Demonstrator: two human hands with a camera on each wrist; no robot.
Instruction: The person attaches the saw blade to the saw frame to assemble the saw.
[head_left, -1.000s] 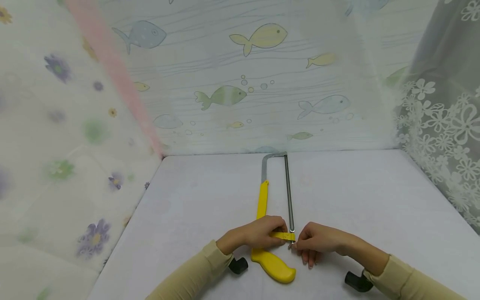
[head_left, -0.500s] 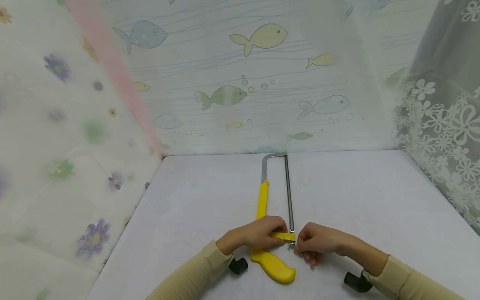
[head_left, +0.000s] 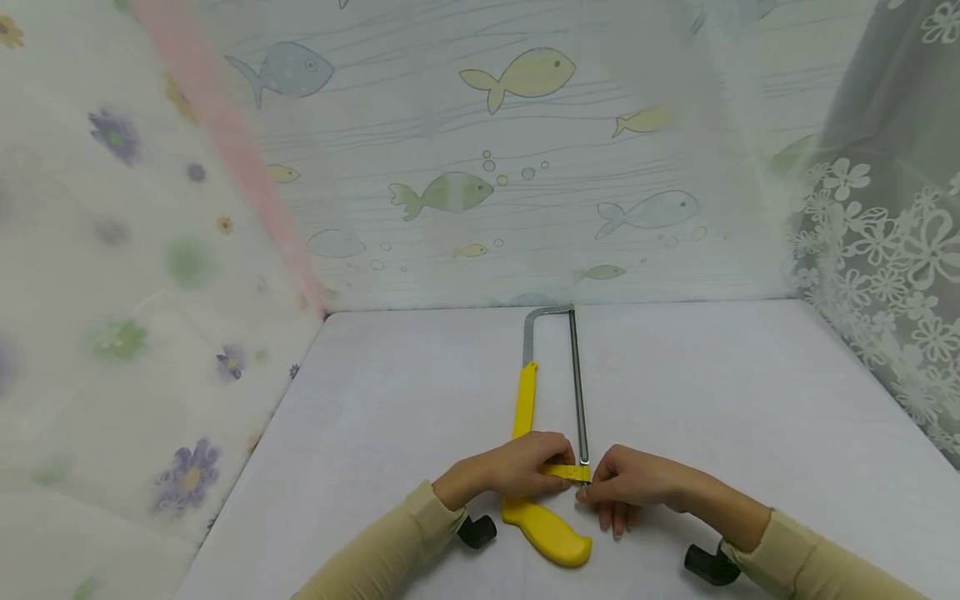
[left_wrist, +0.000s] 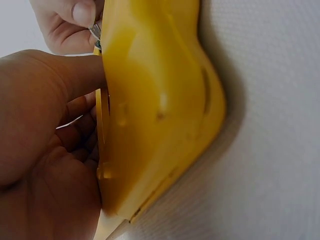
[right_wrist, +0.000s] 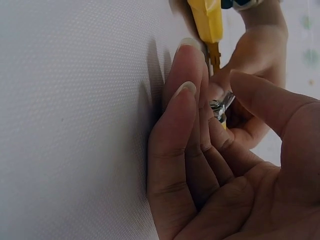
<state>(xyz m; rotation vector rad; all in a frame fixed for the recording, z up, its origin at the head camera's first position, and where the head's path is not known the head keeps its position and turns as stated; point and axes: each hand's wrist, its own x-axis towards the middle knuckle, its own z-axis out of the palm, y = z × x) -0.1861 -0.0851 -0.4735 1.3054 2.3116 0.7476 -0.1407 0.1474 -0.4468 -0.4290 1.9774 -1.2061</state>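
A hacksaw [head_left: 525, 400] with a yellow handle [head_left: 553, 537] and grey metal bow lies on the white table, its blade side to the right. My left hand [head_left: 521, 462] grips the yellow frame just above the handle, around the short crosspiece [head_left: 564, 472]. At the near end of the blade sits a small metal wing nut [right_wrist: 220, 107], mostly covered by fingers in the head view. My right hand [head_left: 645, 479] pinches this wing nut between thumb and index finger. The other right fingers hang bent beside the table surface.
White cloth covers the table [head_left: 420, 375]. A fish-print curtain [head_left: 450, 125] hangs along the back edge, with flowered cloth [head_left: 150, 333] at left and lace [head_left: 892, 250] at right. Black wrist mounts sit under both sleeves.
My right fingers drew slightly away from the wing nut half a second ago, and now they are back on it, farther left. The left hand and hacksaw have stayed still.
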